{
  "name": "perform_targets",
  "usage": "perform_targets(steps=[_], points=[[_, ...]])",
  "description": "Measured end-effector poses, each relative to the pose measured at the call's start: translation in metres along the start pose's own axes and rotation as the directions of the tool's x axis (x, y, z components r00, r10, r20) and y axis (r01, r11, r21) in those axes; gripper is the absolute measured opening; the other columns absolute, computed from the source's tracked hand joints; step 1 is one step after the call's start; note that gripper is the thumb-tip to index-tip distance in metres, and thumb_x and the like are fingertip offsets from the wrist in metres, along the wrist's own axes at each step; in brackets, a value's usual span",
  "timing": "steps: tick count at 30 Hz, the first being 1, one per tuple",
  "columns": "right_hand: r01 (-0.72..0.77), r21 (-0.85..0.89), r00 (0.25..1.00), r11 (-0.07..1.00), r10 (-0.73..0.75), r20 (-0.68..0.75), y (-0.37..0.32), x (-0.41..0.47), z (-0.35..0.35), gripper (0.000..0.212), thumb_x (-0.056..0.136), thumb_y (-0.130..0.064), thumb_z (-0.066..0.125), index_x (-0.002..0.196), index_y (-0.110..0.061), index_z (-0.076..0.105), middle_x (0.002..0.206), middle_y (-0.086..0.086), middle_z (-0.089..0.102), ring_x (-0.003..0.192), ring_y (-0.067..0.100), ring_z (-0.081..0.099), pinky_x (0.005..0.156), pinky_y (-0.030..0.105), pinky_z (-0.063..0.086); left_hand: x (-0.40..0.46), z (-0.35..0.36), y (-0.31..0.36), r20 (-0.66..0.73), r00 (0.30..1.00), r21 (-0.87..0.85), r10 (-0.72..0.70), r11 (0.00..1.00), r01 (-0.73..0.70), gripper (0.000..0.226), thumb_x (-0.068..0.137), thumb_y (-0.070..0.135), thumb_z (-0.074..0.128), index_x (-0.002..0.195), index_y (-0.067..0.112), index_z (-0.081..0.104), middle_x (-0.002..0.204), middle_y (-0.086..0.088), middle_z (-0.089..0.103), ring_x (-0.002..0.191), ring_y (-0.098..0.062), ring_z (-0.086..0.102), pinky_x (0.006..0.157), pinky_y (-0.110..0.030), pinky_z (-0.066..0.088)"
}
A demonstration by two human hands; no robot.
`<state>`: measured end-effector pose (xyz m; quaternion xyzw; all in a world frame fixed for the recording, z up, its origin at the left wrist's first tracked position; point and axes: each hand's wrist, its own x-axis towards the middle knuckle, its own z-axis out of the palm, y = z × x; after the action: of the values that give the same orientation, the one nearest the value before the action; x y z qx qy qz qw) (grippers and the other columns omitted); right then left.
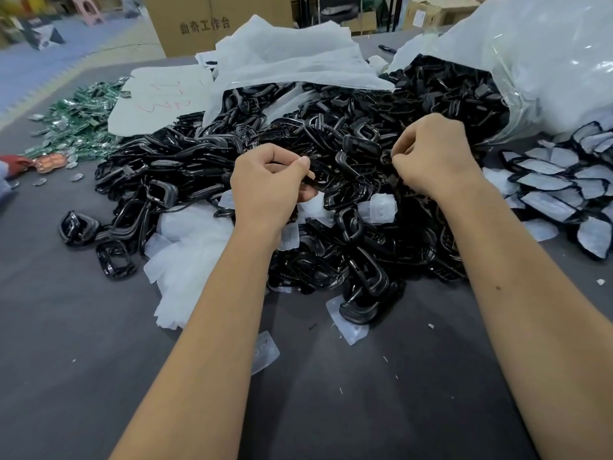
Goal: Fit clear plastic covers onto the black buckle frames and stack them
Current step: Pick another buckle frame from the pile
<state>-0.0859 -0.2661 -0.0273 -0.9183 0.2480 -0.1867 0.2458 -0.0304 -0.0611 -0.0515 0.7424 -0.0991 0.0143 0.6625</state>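
Head cam: left hand (268, 180) and right hand (431, 154) both curl tight, pinching opposite ends of one black buckle frame (345, 174) (long axis roughly left-right) just above the frame pile (185, 161). Finished stack (560, 184) sits right.

From my remote seat I see two bare forearms, no sleeves reaching into view; the left hand (265, 184) and right hand (434, 157) wear no gloves, rings or watch. A small dark mole marks the right forearm.
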Motion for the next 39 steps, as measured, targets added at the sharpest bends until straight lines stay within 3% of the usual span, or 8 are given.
perform_targets(steps=[5,10,15,19,24,30,34,39], points=[[0.083,0.245,0.994,0.966,-0.062,-0.091,-0.001,0.004,-0.005,0.014,0.082,-0.013,0.085,0.084,-0.024,0.077,0.077,-0.004,0.072,0.078,0.012,0.071,0.074,0.018,0.051,0.001,-0.002,0.002,-0.030,0.998,-0.085,-0.057,0.995,0.054,0.017,0.092,-0.003,0.065,0.078,0.006,0.069,0.068,-0.008,0.074,0.056,-0.020,0.071,0.061,-0.031,0.060],[-0.058,0.755,0.965,0.653,-0.156,0.209,-0.014,-0.005,0.005,0.015,0.083,0.003,0.082,0.091,-0.008,0.077,0.076,0.006,0.078,0.070,0.014,0.074,0.062,0.019,0.054,0.000,-0.001,0.002,-0.120,0.989,-0.090,-0.087,0.993,0.077,0.015,0.086,-0.008,0.061,0.082,0.003,0.069,0.062,-0.002,0.070,0.056,-0.019,0.073,0.073,-0.041,0.066],[-0.088,0.810,0.939,0.580,-0.222,0.261,-0.019,-0.009,0.015,0.017,0.082,0.003,0.083,0.092,-0.009,0.077,0.081,0.007,0.079,0.076,0.017,0.076,0.067,0.020,0.055,-0.001,-0.003,0.004,-0.136,0.987,-0.109,-0.081,0.992,0.066,0.013,0.085,-0.006,0.062,0.082,0.004,0.070,0.062,-0.001,0.070,0.055,-0.018,0.071,0.074,-0.044,0.066],[-0.122,0.853,0.937,0.507,-0.224,0.267,-0.019,-0.010,0.018,0.021,0.079,0.000,0.086,0.074,-0.018,0.076,0.076,0.006,0.076,0.073,0.017,0.074,0.067,0.022,0.056,0.002,-0.006,0.007,-0.124,0.988,-0.179,-0.089,0.982,0.065,0.011,0.090,0.004,0.070,0.082,0.011,0.073,0.071,0.000,0.068,0.057,-0.007,0.065,0.062,-0.027,0.058],[-0.188,0.880,0.909,0.436,-0.263,0.324,-0.017,-0.010,0.017,0.023,0.080,-0.005,0.085,0.069,-0.019,0.072,0.076,0.004,0.072,0.079,0.019,0.069,0.067,0.023,0.055,0.004,-0.007,0.010,-0.126,0.985,-0.312,-0.119,0.947,0.075,0.010,0.096,0.017,0.072,0.088,0.016,0.077,0.088,-0.008,0.061,0.071,-0.015,0.052,0.053,-0.020,0.047],[-0.143,0.936,0.894,0.321,-0.364,0.261,-0.019,-0.013,0.018,0.024,0.086,-0.001,0.074,0.073,-0.017,0.062,0.113,0.017,0.076,0.102,0.025,0.073,0.064,0.024,0.056,-0.001,-0.002,0.013,-0.067,0.996,-0.392,-0.063,0.919,0.032,0.014,0.108,0.019,0.053,0.099,0.012,0.060,0.088,-0.005,0.073,0.068,-0.020,0.072,0.061,-0.032,0.060],[-0.076,0.898,0.926,0.434,-0.304,0.225,-0.018,-0.011,0.025,0.022,0.087,0.005,0.076,0.077,-0.010,0.064,0.100,0.019,0.078,0.085,0.022,0.074,0.073,0.026,0.058,-0.003,-0.003,0.009,-0.064,0.996,-0.365,-0.065,0.930,0.037,0.015,0.110,0.019,0.048,0.101,0.009,0.054,0.087,-0.009,0.078,0.062,-0.028,0.075,0.050,-0.026,0.056],[0.119,0.657,0.916,0.744,-0.338,0.217,-0.015,-0.009,0.029,0.011,0.087,-0.004,0.082,0.085,-0.010,0.073,0.084,0.015,0.077,0.070,0.018,0.072,0.061,0.028,0.058,0.003,-0.004,0.004,-0.143,0.987,-0.399,-0.079,0.917,0.015,0.012,0.109,0.013,0.050,0.100,0.008,0.057,0.085,-0.014,0.066,0.075,-0.023,0.075,0.060,-0.031,0.062]])
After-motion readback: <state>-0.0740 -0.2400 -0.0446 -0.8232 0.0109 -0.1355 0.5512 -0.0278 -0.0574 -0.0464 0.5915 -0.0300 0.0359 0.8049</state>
